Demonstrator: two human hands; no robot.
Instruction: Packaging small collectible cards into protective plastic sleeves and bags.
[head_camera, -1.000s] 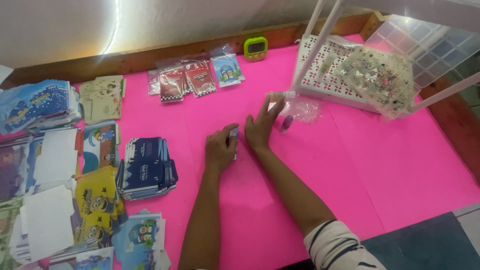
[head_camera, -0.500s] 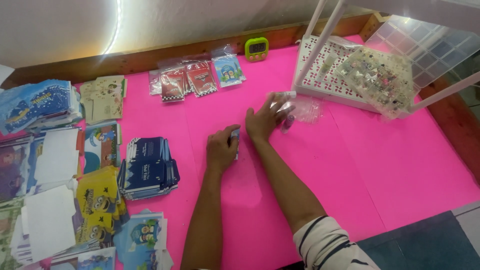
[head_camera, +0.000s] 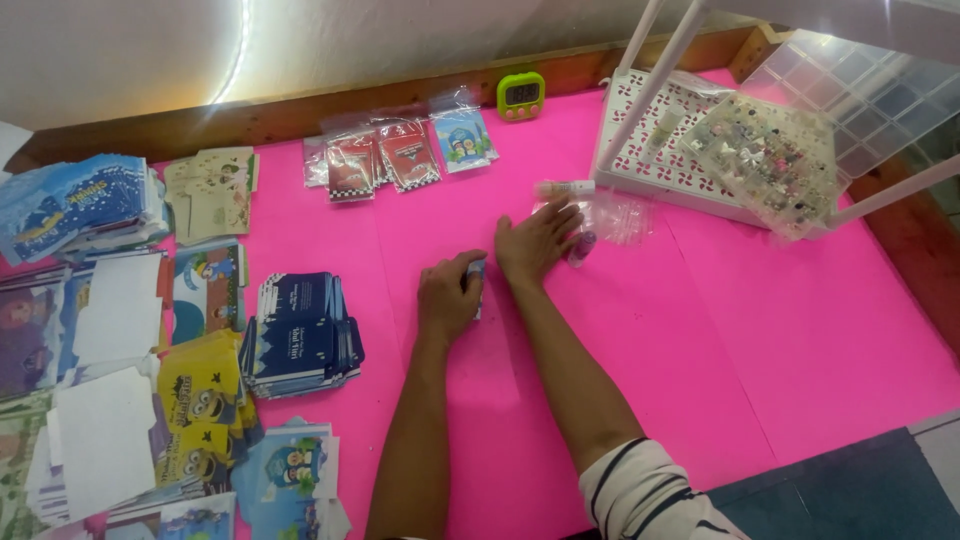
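Observation:
My left hand (head_camera: 449, 294) rests on the pink table cover (head_camera: 800, 330), closed around a small pale-blue and white object (head_camera: 477, 278) that mostly hides under the fingers. My right hand (head_camera: 535, 243) lies flat beside it, fingers spread toward a clear plastic bag (head_camera: 612, 216) with small dark items inside. A small tube (head_camera: 566, 187) with a pale cap lies just past the right fingertips.
A white perforated rack (head_camera: 655, 150) with a bag of small trinkets (head_camera: 770, 160) stands at the far right. A green timer (head_camera: 521, 95) and packaged card packs (head_camera: 395, 155) sit at the back. A dark blue carton stack (head_camera: 300, 332) and colourful flat cartons (head_camera: 110, 330) fill the left.
My right hand has slid slightly toward the clear bag and flattened. The left hand keeps its hold in the same spot.

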